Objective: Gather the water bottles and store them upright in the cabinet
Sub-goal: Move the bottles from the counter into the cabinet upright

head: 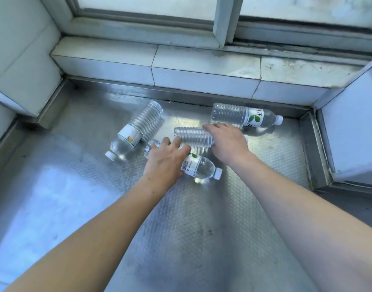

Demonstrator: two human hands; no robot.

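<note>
Clear ribbed water bottles, all on their sides

I'm looking down on a stainless-steel counter with a fine dimpled pattern, daylight glaring off it in pale patches. Its back edge meets a ledge of white tiles, stained and grimy toward the right. Above runs a pale window frame with clouded glass. White tiled walls close in on both sides.
</note>
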